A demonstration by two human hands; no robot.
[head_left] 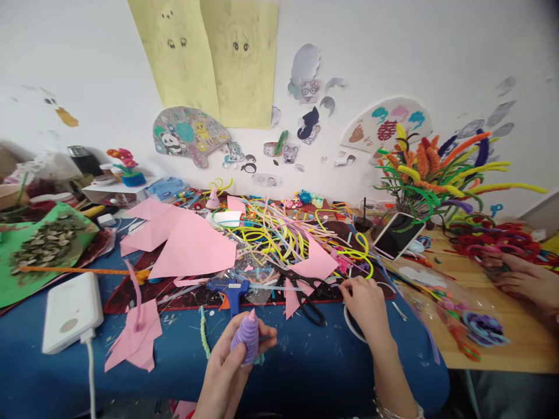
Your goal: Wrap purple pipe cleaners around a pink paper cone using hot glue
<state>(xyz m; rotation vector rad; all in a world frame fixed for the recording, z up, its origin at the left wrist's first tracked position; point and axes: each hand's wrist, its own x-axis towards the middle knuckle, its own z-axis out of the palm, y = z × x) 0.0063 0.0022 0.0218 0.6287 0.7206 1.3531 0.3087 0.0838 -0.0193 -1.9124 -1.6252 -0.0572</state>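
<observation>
My left hand (231, 361) is wrapped round a cone (247, 340) with a pink tip, wound in purple pipe cleaner and pointing upward. Over the table's right part, my right hand (364, 305) has its thumb and fingers pinched together; what lies between them is too small to make out. A pale curved strip (353, 326) shows partly behind that hand. Just left of its fingertips are black-handled scissors (311, 314), their blades among pink paper (317, 262). A blue glue gun (234, 295) lies above my left hand.
Several loose pipe cleaners (279, 233) are heaped in the middle. Large pink paper (192, 241) lies left of them. A white power bank (73, 311) with a cable sits at the left. A phone (393, 235) leans at right, near another person's hand (524, 279).
</observation>
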